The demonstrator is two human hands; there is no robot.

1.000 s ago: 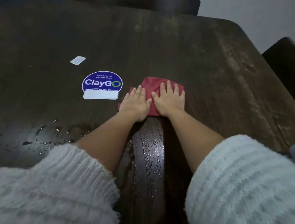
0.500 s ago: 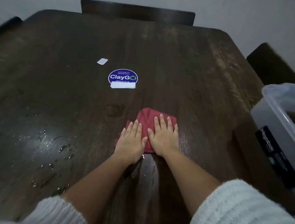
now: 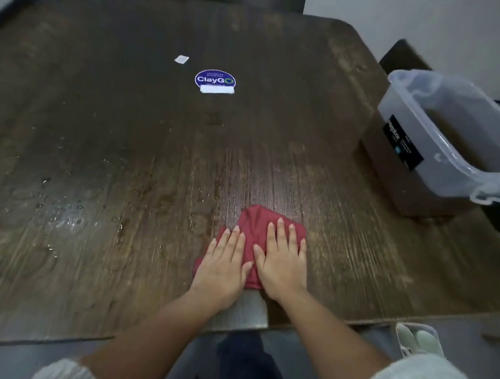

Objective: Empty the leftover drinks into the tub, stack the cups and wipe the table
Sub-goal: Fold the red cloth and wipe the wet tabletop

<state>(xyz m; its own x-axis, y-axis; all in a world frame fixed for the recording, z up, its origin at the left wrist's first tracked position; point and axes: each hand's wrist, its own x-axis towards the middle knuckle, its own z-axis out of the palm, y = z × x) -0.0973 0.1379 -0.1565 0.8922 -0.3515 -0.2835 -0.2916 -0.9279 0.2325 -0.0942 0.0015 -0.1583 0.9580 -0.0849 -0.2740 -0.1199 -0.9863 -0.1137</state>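
Dragged nearer the table (image 3: 102, 134) edge, red cloth (image 3: 254, 229) lies under flat left hand (image 3: 222, 265), right hand (image 3: 281, 261) — wet streaks, tub (image 3: 444, 164) right.

Single head view, wide-angle. Looks forward and steeply down from above the near edge of the tabletop (image 3: 125, 148). Near field: both forearms enter from the bottom. Far field: opposite table edge and wall. No second view.

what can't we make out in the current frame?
- Head view: stacked cups not in frame, so stacking unverifiable.
- Tub: cut off by the right edge; contents murky through the translucent wall.
- Red cloth: mostly hidden under left hand and right hand.
- Sticker: small print too small.
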